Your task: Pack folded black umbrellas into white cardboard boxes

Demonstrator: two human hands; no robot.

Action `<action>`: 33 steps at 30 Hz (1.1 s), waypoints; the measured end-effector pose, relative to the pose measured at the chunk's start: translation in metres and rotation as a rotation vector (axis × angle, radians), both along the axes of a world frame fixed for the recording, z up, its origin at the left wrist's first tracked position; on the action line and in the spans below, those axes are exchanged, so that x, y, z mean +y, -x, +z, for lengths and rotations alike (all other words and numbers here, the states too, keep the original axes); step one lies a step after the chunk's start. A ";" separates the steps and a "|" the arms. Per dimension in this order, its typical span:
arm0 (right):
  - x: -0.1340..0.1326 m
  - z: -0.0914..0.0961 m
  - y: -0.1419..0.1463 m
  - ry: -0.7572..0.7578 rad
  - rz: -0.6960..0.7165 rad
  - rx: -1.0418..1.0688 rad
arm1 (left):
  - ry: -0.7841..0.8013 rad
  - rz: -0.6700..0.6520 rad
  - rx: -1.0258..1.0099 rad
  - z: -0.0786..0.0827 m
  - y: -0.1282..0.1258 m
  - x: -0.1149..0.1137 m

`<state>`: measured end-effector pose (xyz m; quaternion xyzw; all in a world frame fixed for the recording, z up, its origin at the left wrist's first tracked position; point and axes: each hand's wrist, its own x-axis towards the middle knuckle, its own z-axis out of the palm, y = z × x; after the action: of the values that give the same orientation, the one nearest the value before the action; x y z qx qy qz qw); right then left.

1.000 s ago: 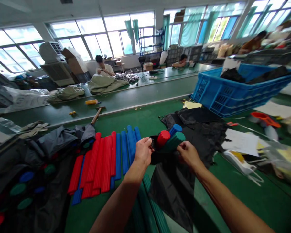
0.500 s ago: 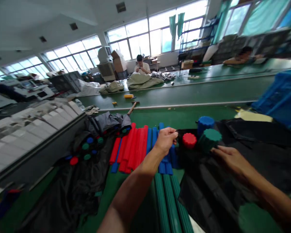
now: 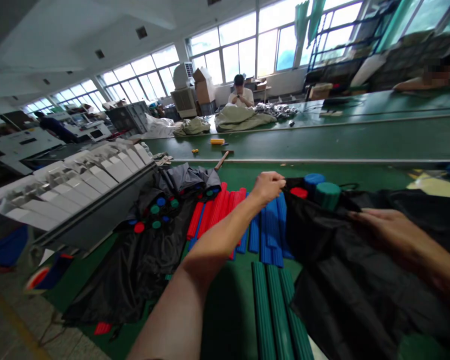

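Observation:
My left hand pinches the left edge of a black fabric bag's mouth. On the other side, my right hand grips the bag's right edge, its fingers closed on the cloth. Between the hands, the ends of a red tube, a blue tube and a green tube poke out of the bag. Beneath my left forearm lie ribbed red tubes and blue tubes. Long green ribbed tubes lie nearer to me.
Filled black bags with coloured tube ends lie at left, beside a row of white boxes. A hammer rests beyond the red tubes. Across the green bench sits a person; another is at far right.
The bag's edge has come up around the tubes, so less of the red and green ends shows. My right hand has moved farther from the green tube. The view has shifted.

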<state>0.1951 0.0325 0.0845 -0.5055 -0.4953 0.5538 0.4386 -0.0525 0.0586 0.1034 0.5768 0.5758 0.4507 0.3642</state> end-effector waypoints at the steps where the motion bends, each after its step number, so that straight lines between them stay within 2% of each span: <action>1: 0.004 0.010 0.010 0.055 -0.051 -0.090 | -0.008 0.022 0.057 0.005 0.003 0.009; 4: 0.018 0.048 0.047 -0.024 -0.109 -0.176 | -0.056 0.076 0.122 0.035 0.017 0.046; 7: 0.039 0.089 0.092 -0.220 -0.131 -0.141 | -0.158 0.200 0.232 0.088 0.045 0.085; 9: 0.052 0.110 0.120 -0.324 -0.122 -0.109 | -0.347 0.355 0.428 0.126 0.074 0.104; 11: 0.059 0.119 0.139 -0.414 -0.038 -0.078 | -0.507 0.489 0.538 0.155 0.110 0.110; 13: 0.058 0.108 0.147 -0.480 0.108 -0.121 | -0.597 0.582 0.633 0.164 0.149 0.102; 14: 0.055 0.095 0.147 -0.488 0.185 -0.170 | -0.598 0.629 0.691 0.160 0.169 0.093; 16: 0.045 0.054 0.139 -0.427 0.340 -0.282 | -0.508 0.711 0.811 0.136 0.205 0.070; 19: 0.024 -0.030 0.113 -0.218 0.498 -0.401 | -0.297 0.719 0.888 0.071 0.244 0.034; 22: -0.005 -0.113 0.073 -0.001 0.453 -0.476 | -0.122 0.698 0.887 0.000 0.263 0.005; 24: -0.029 -0.153 0.040 0.147 0.422 -0.501 | -0.022 0.701 0.883 -0.038 0.270 -0.009; 27: -0.067 -0.188 -0.010 0.297 0.317 -0.587 | 0.100 0.724 0.883 -0.074 0.280 -0.019; 30: -0.099 -0.202 -0.045 0.341 0.119 -0.817 | 0.158 0.756 0.906 -0.089 0.281 -0.016; 33: -0.126 -0.212 -0.057 0.366 -0.056 -1.079 | 0.115 0.829 0.950 -0.098 0.255 -0.009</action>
<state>0.2524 -0.0935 -0.1274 -0.7975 -0.5316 0.2821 0.0435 -0.3073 0.0492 0.0050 0.4225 0.8735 0.2175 -0.1058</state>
